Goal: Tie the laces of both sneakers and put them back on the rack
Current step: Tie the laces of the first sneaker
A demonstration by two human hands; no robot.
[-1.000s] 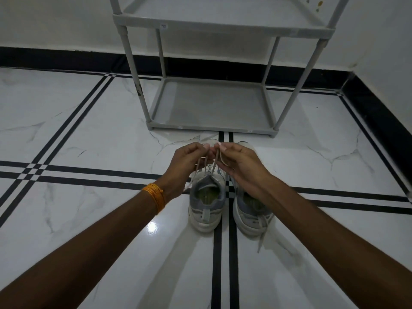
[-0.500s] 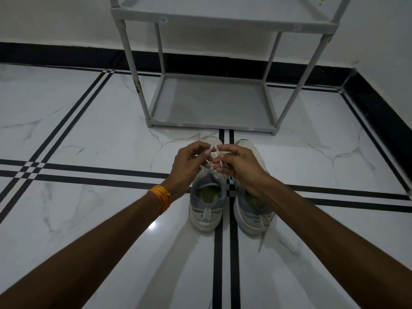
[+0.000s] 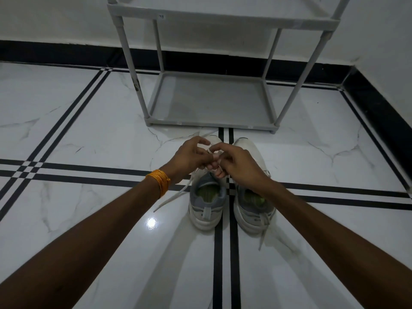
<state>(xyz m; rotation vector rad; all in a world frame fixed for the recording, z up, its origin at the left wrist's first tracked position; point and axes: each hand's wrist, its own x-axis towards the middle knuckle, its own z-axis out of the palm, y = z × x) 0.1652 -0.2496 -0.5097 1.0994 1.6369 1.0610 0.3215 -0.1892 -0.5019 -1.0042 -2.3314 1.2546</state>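
Note:
Two white and grey sneakers stand side by side on the floor, toes toward the rack. My left hand [image 3: 189, 156] and my right hand [image 3: 236, 162] meet over the left sneaker [image 3: 206, 205], each pinching its white laces [image 3: 209, 150]. One lace end [image 3: 172, 198] trails down to the floor at the left. The right sneaker [image 3: 252, 197] has a loose lace [image 3: 264, 230] hanging off its heel side. The grey shoe rack [image 3: 211, 101] stands just beyond the shoes, its bottom shelf bare.
White marble floor [image 3: 89, 130] with black inlay lines runs all around. A black skirting [image 3: 379, 108] and white walls close off the back and right. The rack's upper shelf [image 3: 223, 21] overhangs at the top of view.
My hands have dropped lower over the left sneaker and worked the laces together. One lace end now trails out to the left on the floor.

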